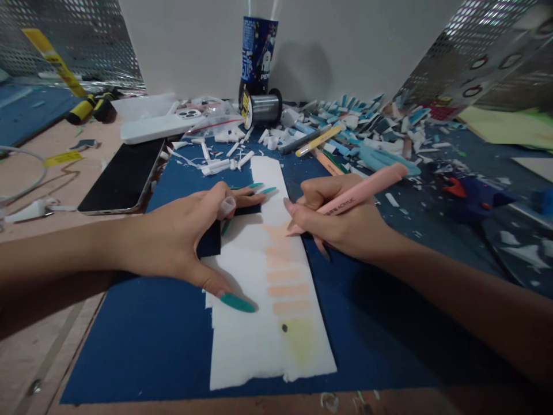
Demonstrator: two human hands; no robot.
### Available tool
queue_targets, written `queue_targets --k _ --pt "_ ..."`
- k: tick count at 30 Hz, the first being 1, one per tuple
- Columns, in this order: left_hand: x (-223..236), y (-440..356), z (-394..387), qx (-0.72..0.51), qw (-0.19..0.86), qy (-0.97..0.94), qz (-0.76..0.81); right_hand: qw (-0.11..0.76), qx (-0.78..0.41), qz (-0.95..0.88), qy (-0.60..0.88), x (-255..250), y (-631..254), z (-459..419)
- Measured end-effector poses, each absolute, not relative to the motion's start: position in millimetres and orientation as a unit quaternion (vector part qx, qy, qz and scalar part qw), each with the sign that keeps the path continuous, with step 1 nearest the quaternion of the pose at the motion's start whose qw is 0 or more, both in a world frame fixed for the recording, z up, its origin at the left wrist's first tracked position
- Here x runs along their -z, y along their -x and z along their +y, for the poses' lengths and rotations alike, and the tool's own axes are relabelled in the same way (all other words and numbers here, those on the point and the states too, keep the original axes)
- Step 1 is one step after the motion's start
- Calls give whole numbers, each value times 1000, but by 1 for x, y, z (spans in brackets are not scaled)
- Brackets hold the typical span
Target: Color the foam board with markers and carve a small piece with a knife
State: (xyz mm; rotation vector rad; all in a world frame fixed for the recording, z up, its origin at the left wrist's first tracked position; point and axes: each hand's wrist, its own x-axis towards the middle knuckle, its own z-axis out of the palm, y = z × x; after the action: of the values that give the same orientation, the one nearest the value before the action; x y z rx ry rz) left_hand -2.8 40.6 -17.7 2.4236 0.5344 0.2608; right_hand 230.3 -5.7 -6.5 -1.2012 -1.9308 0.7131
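Observation:
A white foam sheet (242, 340) with ragged edges lies on a blue mat (142, 346). It bears several peach stripes, a pale yellow patch and a small black dot. My left hand (181, 236) rests on the sheet, fingers spread, thumb flat near its middle; a clear ring sits on one finger. In my right hand (341, 213) is a peach acrylic marker (367, 187), pinched between thumb and fingers. Its tip touches the sheet near the right edge, at the uppermost peach patch.
Foam scraps (371, 127) heap along the back, with a spool of wire (264, 109) and a Pepsi bottle (259, 52). A phone (123, 178) lies left. Blue scissors (386, 158) and a blue glue gun (470, 190) lie right. A yellow marker (317, 141) lies behind the sheet.

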Motion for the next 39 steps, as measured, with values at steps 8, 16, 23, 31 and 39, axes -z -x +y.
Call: queue_targets --k 8,16,23,31,39 --pt "18 3 41 -103 325 -918 204 405 -337 -699 483 7 -229 -7" --pt "17 4 40 -103 312 -924 197 384 -331 -728 461 5 -229 -7" --pt "17 4 39 -88 309 -921 221 476 -302 -645 515 11 -229 -6" --pt "17 4 40 -88 322 -919 211 444 -288 -665 527 10 -229 -6" --pt "19 6 41 -91 310 -921 217 413 -293 -700 504 8 -228 -5"
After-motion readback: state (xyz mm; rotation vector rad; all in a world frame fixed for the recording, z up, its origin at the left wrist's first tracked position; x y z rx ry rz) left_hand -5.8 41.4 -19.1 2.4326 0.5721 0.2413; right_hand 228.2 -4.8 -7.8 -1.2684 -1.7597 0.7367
